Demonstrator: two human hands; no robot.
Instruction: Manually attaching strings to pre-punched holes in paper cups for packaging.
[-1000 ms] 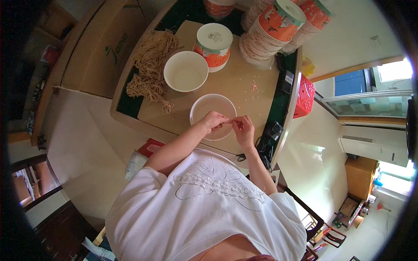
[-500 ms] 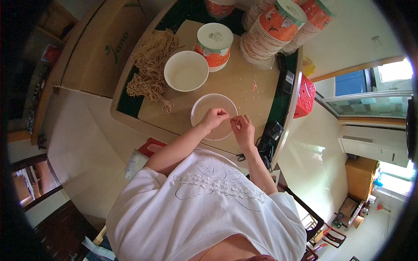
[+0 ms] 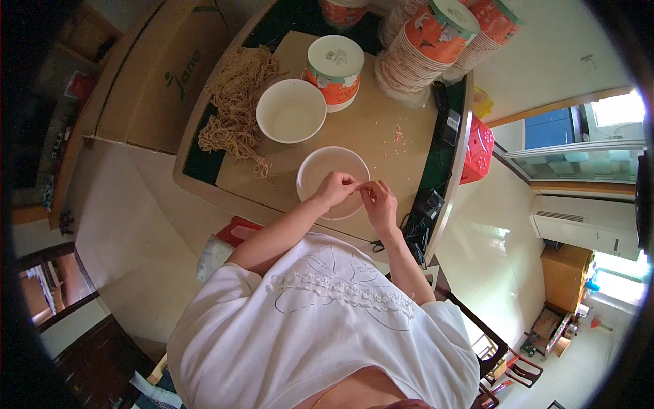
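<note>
My left hand and my right hand meet over a white paper bowl close in front of me. Both are pinched, thumb against fingers, their tips touching or nearly so above the bowl's right side. Whatever lies between the fingertips is too small to make out. Beyond this bowl stands a second white bowl, upright and with nothing visible inside. Small pink bits, bead-like, are scattered on the brown board right of the bowls. A tangled heap of tan string lies at the left.
Behind the second bowl an orange patterned paper bowl stands upside down. Tall bagged stacks of such bowls fill the far right. Black adapters and cables line the table's right edge, with a red plastic stool beyond. A cardboard box stands left.
Both hands stay pinched over the bowl, with the right one shifted a touch to the left. The near bowl has slid very slightly left.
</note>
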